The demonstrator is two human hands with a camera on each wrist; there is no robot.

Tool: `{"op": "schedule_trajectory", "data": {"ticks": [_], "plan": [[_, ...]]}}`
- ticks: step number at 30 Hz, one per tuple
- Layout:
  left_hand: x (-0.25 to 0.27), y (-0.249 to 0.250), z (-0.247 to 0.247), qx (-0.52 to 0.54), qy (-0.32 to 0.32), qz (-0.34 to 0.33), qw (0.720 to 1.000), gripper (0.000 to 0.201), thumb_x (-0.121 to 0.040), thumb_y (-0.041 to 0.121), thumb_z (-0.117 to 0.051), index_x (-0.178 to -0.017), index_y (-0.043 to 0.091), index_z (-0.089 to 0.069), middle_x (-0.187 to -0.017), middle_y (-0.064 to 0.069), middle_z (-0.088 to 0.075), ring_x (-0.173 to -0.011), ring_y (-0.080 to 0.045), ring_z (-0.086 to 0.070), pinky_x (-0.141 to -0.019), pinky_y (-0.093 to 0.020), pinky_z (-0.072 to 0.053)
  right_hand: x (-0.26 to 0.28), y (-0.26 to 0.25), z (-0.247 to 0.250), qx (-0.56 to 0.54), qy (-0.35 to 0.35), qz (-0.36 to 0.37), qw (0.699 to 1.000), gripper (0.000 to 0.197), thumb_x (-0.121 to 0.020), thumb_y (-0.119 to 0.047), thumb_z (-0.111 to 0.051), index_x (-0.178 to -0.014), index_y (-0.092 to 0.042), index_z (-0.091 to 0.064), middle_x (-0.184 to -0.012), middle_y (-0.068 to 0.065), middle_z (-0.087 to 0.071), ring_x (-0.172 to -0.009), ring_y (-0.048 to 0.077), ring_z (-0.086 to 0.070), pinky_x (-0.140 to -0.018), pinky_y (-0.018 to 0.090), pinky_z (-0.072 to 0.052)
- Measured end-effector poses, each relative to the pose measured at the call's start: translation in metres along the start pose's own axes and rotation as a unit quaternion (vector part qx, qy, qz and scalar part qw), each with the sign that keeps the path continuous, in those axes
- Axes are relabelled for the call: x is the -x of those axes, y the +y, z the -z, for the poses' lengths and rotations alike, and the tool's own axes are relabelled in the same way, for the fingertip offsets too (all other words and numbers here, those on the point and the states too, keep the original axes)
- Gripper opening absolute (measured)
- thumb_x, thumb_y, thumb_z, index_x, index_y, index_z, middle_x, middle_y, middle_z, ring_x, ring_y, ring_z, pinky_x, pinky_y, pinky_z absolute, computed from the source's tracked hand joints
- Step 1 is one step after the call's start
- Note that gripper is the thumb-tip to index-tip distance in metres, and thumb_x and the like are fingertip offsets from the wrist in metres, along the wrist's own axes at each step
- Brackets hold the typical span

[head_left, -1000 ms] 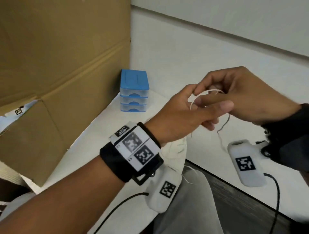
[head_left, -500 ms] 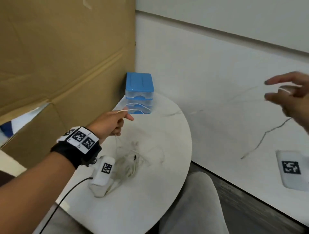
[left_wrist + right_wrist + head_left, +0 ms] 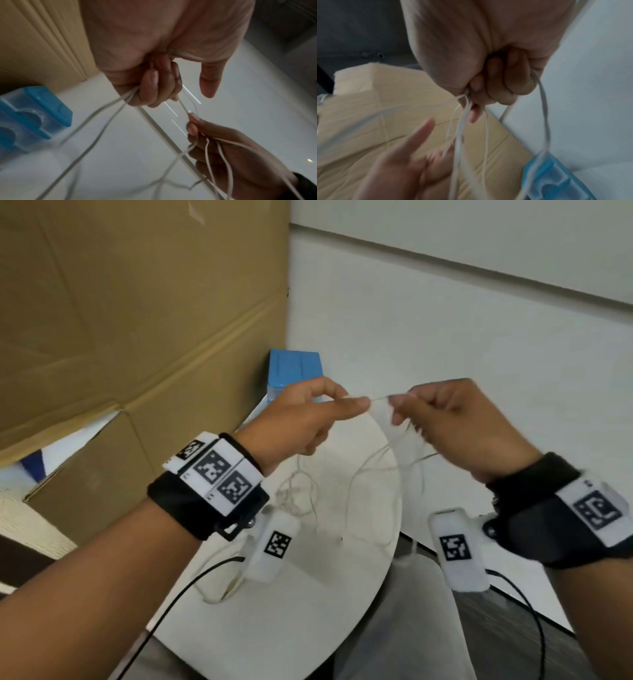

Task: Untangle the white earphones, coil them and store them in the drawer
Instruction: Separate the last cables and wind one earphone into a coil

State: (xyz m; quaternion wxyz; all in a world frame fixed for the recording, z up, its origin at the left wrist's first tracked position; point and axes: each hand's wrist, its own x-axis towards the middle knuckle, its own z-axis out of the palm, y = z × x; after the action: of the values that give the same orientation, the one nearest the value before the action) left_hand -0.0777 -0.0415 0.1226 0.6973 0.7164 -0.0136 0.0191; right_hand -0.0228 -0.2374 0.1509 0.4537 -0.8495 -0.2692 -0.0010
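Thin white earphones (image 3: 376,398) run in a short taut span between my two hands, above the round white table (image 3: 308,628). My left hand (image 3: 346,404) pinches the cable; in the left wrist view its fingers (image 3: 154,86) curl round several strands (image 3: 106,119). My right hand (image 3: 399,407) pinches the other end of the span, and loose loops (image 3: 373,470) hang from its curled fingers (image 3: 496,88) towards the table. More tangled cable (image 3: 298,494) lies on the table below my left hand. The blue-topped small drawer unit (image 3: 294,369) stands behind my left hand, its drawers shut.
A large cardboard box (image 3: 137,337) walls off the left side. A white wall (image 3: 445,337) runs behind and to the right. White tagged devices (image 3: 274,546) (image 3: 457,549) with black leads hang under both wrists. The table's curved edge (image 3: 394,542) drops to a grey-trousered leg and dark floor.
Half a second ago my hands were spread far apart with the cable stretched between them. They have come back together over the table, and loops hang from my right hand.
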Motion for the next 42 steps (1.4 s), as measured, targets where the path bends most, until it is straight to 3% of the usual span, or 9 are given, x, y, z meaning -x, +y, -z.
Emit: {"op": "schedule_trajectory", "data": {"ticks": [8,11,15,18,26,31,36,39,42], "plan": [[0.007,-0.039,0.039,-0.26,-0.043,0.065,0.962,0.037,-0.093,0.042,-0.055,-0.065,0.019,-0.063,-0.082,0.002,-0.073,-0.06,-0.007,-0.056,-0.066,-0.034,-0.046,-0.022,0.036,0.084,-0.167,0.363,-0.115,0.909,0.02,-0.08,-0.027,-0.053,-0.06,-0.024,-0.058,-0.043,-0.014,-0.044,-0.032,0.003,-0.033,-0.039,0.02,-0.023],[0.003,-0.039,0.035,-0.196,-0.018,0.054,0.979,0.033,-0.096,0.036,-0.054,-0.07,0.02,-0.065,-0.093,0.002,-0.075,-0.078,-0.016,-0.064,-0.067,-0.021,-0.049,-0.011,0.045,0.076,-0.045,0.228,-0.14,0.963,0.02,-0.087,-0.022,-0.057,-0.069,-0.017,-0.062,-0.058,-0.005,-0.049,-0.039,0.007,-0.039,-0.039,0.018,-0.025],[-0.01,-0.034,0.026,0.088,0.131,0.144,0.977,0.028,-0.099,0.034,-0.05,-0.077,0.016,-0.052,-0.042,0.007,-0.033,-0.032,-0.009,-0.028,-0.037,-0.018,-0.031,0.008,0.043,0.044,0.043,0.022,-0.165,0.985,0.04,-0.095,-0.033,-0.059,-0.061,-0.012,-0.057,-0.043,-0.009,-0.044,-0.038,0.007,-0.037,-0.037,0.016,-0.027],[-0.017,-0.046,0.019,0.071,0.166,0.194,0.964,0.029,-0.1,0.035,-0.044,-0.076,0.019,-0.047,-0.041,0.009,-0.026,-0.032,-0.008,-0.018,-0.036,-0.017,-0.017,0.009,0.046,0.03,-0.016,0.0,-0.199,0.98,0.042,-0.095,-0.035,-0.058,-0.06,-0.014,-0.051,-0.04,-0.01,-0.039,-0.042,0.013,-0.03,-0.039,0.019,-0.022],[-0.027,-0.045,0.04,0.121,0.143,0.162,0.969,0.025,-0.102,0.024,-0.041,-0.091,0.015,-0.061,-0.056,0.006,-0.05,-0.047,-0.009,-0.047,-0.064,-0.026,-0.042,0.012,0.04,0.009,-0.234,-0.002,-0.23,0.945,0.036,-0.088,-0.014,-0.068,-0.12,-0.02,-0.052,-0.063,0.003,-0.056,-0.045,0.011,-0.034,-0.041,0.022,-0.027],[-0.017,-0.057,0.051,0.064,0.092,0.188,0.976,0.024,-0.101,0.018,-0.045,-0.111,0.007,-0.065,-0.069,0.002,-0.062,-0.07,-0.015,-0.066,-0.091,-0.035,-0.049,0.009,0.032,0.011,-0.347,0.005,-0.192,0.918,0.022,-0.092,0.001,-0.053,-0.106,-0.011,-0.065,-0.084,0.009,-0.073,-0.055,0.014,-0.052,-0.046,0.02,-0.043],[-0.023,-0.084,0.063,-0.18,0.248,0.226,0.925,0.041,-0.09,0.023,-0.054,-0.124,0.0,-0.054,-0.111,-0.008,-0.062,-0.1,-0.027,-0.06,-0.086,-0.036,-0.046,0.013,0.026,-0.012,-0.37,-0.037,-0.191,0.908,0.026,-0.097,-0.004,-0.045,-0.111,-0.005,-0.067,-0.113,0.008,-0.073,-0.097,0.021,-0.073,-0.088,0.03,-0.055],[-0.008,-0.083,0.039,-0.165,0.324,0.094,0.927,0.021,-0.088,0.023,-0.06,-0.108,0.015,-0.06,-0.108,-0.002,-0.065,-0.097,-0.022,-0.063,-0.084,-0.033,-0.052,0.015,0.026,-0.03,-0.375,-0.052,-0.194,0.905,0.035,-0.096,-0.005,-0.04,-0.122,-0.008,-0.063,-0.12,0.004,-0.071,-0.112,0.02,-0.067,-0.103,0.036,-0.046],[0.018,-0.064,-0.01,-0.02,0.179,0.004,0.984,0.007,-0.092,0.012,-0.06,-0.096,0.017,-0.064,-0.091,-0.004,-0.071,-0.081,-0.011,-0.066,-0.068,-0.012,-0.048,0.019,0.025,-0.046,-0.333,-0.068,-0.183,0.923,0.044,-0.093,-0.001,-0.038,-0.13,-0.012,-0.06,-0.122,0.0,-0.07,-0.116,0.011,-0.064,-0.101,0.031,-0.045]]}}
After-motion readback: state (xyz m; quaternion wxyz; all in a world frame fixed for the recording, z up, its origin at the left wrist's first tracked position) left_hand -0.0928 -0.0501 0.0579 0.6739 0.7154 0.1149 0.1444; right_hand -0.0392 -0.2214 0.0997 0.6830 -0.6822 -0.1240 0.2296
